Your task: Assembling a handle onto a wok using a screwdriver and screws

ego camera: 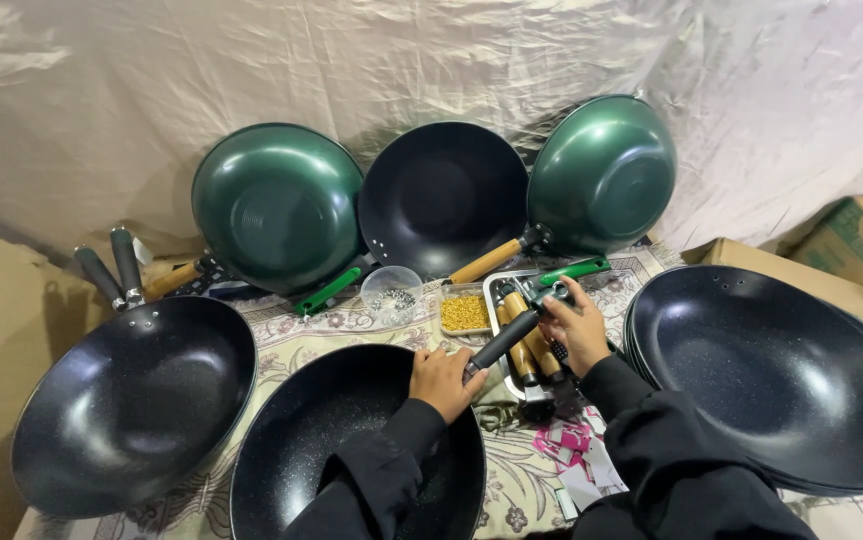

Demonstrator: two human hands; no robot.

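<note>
Here both hands (512, 350) grip black handle (504, 340)

Your arms are covered by long black sleeves (652, 450) of plain matte fabric that end at the wrists. The cloth shows soft folds and creases along both forearms. No cuffs, buttons or markings are visible. Your left hand (444, 380) and right hand (577, 335) are bare, with no gloves, rings or watch in view.
</note>
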